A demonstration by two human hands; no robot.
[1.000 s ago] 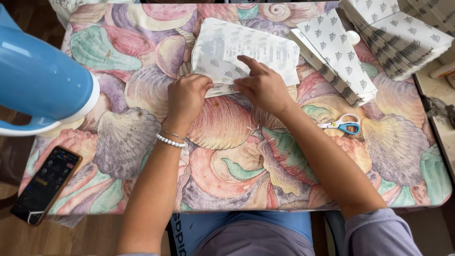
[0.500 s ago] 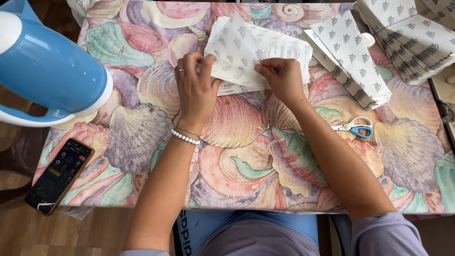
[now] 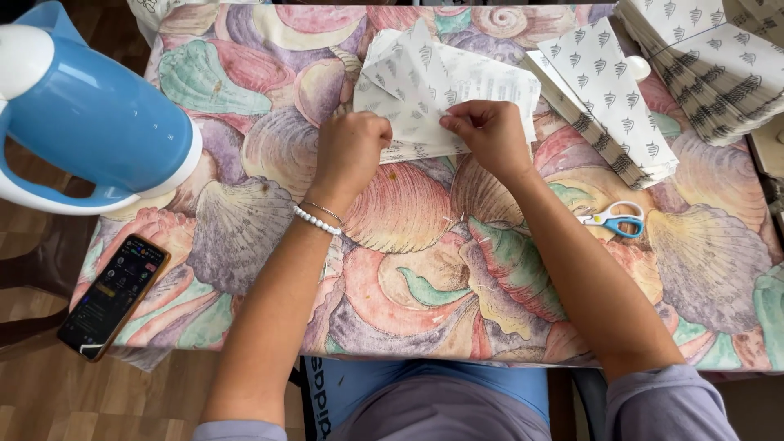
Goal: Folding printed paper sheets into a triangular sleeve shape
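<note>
A: What are the hands doing with the paper?

B: The left hand (image 3: pixel 353 147) is curling its fingers (image 3: pixel 377 135) onto the near-left part of the patterned paper sheet (image 3: pixel 445 86), pinching a fold. The right hand (image 3: pixel 488 135) is pressing its fingers (image 3: pixel 457 122) down on the same sheet, gripping the folded edge. Both sets of fingers are clenched on the paper, neither one released.

A: Where is that sheet sitting?

B: It is lying on the shell-printed desk (image 3: pixel 408 269), directly under and just beyond the fingers, with one flap lifting up past the left fingers.

A: Anything nearby?

B: Beyond and to the right of the right fingers, stacks of folded paper (image 3: pixel 608 98) are resting. The scissors (image 3: pixel 612 219) are lying nearer the person, right of the right wrist. A blue kettle (image 3: pixel 90 122) is standing far left of the left fingers, and a phone (image 3: pixel 114 296) is lying at the near-left corner.

A: What could go wrong?

B: I judge the crease could be running crooked if either hand is slipping, and a hard tug might be tearing the thin sheet.
</note>
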